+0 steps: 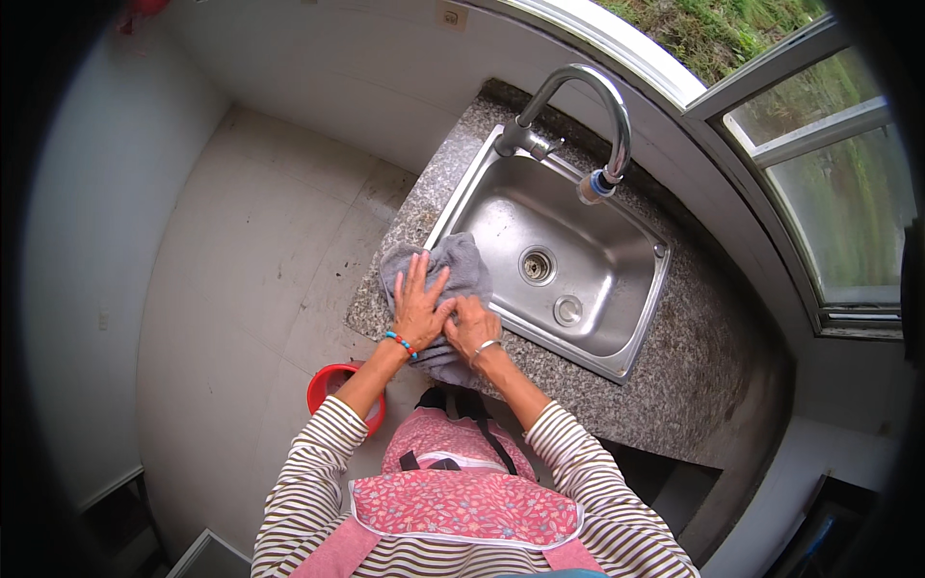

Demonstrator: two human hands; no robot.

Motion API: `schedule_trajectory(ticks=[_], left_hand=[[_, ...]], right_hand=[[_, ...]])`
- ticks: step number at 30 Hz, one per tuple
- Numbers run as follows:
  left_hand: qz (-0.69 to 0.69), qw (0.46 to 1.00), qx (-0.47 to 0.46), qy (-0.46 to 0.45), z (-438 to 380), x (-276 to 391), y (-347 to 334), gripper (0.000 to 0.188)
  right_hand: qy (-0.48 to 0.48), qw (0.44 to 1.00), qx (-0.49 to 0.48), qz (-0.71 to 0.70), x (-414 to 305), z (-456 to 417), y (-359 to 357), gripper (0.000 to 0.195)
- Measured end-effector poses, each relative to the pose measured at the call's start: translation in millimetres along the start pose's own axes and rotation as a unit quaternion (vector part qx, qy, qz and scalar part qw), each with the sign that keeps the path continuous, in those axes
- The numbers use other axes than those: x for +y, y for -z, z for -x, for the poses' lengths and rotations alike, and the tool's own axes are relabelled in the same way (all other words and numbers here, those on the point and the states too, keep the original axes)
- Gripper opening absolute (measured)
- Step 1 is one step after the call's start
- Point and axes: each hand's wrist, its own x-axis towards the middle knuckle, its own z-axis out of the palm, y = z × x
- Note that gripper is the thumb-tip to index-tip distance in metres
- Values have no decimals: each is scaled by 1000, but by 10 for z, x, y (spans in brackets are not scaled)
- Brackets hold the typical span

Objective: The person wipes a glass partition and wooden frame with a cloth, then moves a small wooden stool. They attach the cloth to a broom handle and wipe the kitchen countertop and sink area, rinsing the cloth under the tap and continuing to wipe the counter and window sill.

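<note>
A grey towelling cloth (pixel 462 267) lies bunched over the front left corner of the stainless steel sink (pixel 498 209) and the speckled granite countertop (pixel 694 368). My left hand (pixel 419 311) presses flat on it with the fingers spread; a beaded bracelet circles that wrist. Close beside it, my right hand (pixel 473 325) has its fingers curled into the cloth, thumb near the left thumb. A pale bangle is on the right wrist. Folds hide the sink's corner beneath. The sink basin holds a drain strainer (pixel 537 266) and a round drain cover (pixel 568 311).
A chrome gooseneck faucet (pixel 618 101) with a filter tip (pixel 596 186) arches over the sink's back edge. On the tiled floor (pixel 238 289) to the left stands a red bucket (pixel 316 394), partly behind my forearm. An open window (pixel 759 155) is at the right.
</note>
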Motion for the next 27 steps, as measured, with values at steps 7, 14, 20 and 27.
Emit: schedule_trajectory(ticks=[7, 14, 20, 27], left_hand=[[-1, 996, -75, -57, -177, 766, -806, 38], [-22, 998, -46, -30, -421, 850, -906, 23], [-21, 999, 3, -27, -387, 863, -1011, 20], [-53, 996, -61, 35, -501, 933, -988, 31]], right_hand=[[-63, 978, -156, -121, 980, 375, 997, 32], [98, 967, 186, -144, 1205, -911, 2175, 30], [256, 953, 104, -123, 1509, -2069, 2098, 62], [322, 940, 98, -48, 1803, -2087, 1899, 36]])
